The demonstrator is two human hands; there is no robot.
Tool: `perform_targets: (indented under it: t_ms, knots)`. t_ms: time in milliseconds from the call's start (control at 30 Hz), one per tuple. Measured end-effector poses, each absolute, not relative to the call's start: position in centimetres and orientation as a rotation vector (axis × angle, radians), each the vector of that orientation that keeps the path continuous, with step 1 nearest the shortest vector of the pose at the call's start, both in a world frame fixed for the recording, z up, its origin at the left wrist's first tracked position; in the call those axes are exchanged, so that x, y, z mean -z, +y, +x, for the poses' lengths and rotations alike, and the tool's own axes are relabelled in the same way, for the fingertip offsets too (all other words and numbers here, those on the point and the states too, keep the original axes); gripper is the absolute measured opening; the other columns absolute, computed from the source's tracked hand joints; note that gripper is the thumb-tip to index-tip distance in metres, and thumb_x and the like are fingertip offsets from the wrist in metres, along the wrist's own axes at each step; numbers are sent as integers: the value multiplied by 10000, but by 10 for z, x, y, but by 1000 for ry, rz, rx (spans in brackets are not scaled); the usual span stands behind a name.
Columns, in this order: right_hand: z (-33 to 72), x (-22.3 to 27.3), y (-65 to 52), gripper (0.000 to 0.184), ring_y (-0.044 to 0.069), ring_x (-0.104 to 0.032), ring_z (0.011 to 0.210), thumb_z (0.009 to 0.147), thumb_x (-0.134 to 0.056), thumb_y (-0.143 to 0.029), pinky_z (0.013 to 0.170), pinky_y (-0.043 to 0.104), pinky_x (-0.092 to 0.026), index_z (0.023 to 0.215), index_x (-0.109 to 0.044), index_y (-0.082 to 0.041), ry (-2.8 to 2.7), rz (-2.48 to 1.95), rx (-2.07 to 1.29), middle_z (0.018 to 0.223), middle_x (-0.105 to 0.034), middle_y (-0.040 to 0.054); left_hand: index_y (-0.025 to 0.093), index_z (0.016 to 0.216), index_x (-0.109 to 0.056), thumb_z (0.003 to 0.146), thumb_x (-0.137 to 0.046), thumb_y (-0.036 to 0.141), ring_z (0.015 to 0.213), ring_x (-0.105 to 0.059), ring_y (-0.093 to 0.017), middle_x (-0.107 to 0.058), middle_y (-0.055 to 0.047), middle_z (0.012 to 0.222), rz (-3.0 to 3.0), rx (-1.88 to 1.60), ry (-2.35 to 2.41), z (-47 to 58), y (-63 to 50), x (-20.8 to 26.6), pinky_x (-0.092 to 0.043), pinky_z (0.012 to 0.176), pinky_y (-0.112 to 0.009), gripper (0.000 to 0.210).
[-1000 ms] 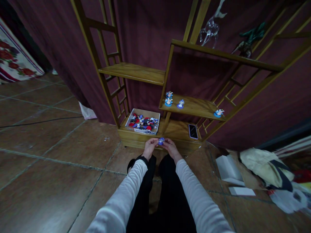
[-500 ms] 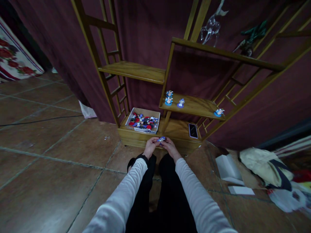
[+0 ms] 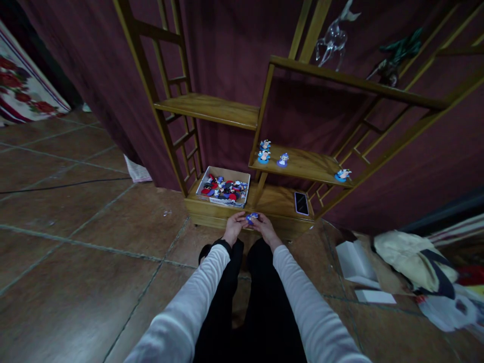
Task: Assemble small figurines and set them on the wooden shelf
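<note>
So right now you've got one little purple figurine (image 3: 251,218) pinched between your two hands, out in front of the low front edge of the wooden shelf unit (image 3: 285,219). Fingers of your left hand (image 3: 233,227) are closed on one side of it and fingers of your right hand (image 3: 266,229) on the other; can't really tell which one carries the weight, and it's too small to say exactly how the figure is turned. As for how far along things look, I'd call it early: four figures stand on the middle shelf (image 3: 312,165), that's two blue-based ones (image 3: 264,157) close together at the left end, one behind the other, a purple-based one (image 3: 283,160) just beside them, and another blue-based one (image 3: 343,175) off on its own at the right end. Meanwhile the open cardboard box (image 3: 227,202) down on the bottom board, left of your hands, has a whole jumble of red, black, white and purple figures (image 3: 227,189) in it, way more than are standing up, though they overlap too much to count. Your phone-like thing (image 3: 301,203) is lying on that same board to the right, well apart from the box.
</note>
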State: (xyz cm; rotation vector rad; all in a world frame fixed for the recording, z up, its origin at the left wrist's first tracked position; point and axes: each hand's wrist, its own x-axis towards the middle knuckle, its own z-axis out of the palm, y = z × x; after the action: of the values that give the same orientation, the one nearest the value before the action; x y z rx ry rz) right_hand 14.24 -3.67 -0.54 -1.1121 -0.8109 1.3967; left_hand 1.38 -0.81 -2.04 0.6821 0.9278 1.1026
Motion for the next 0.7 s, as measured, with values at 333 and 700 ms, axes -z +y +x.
perform_targets:
  t_ms: [333, 700]
  knots:
    - [143, 9, -33, 372, 159, -625, 781, 584, -724, -369, 740, 329, -517, 885, -586, -200, -860, -1139, -1394, 902, -654, 20, 98, 837, -642, 527, -746, 54, 591, -605, -112, -644, -40, 655, 598, -1090, 968, 15, -7, 20, -492, 646, -260, 331]
    - [140, 7, -34, 308, 187, -620, 829, 571, -722, -318, 790, 342, -472, 835, -644, -180, -860, -1037, -1446, 886, -679, 36, 120, 910, -658, 622, -697, 95, 730, -631, -112, -677, -72, 831, 618, -1031, 885, 10, -9, 16, -492, 758, -264, 291]
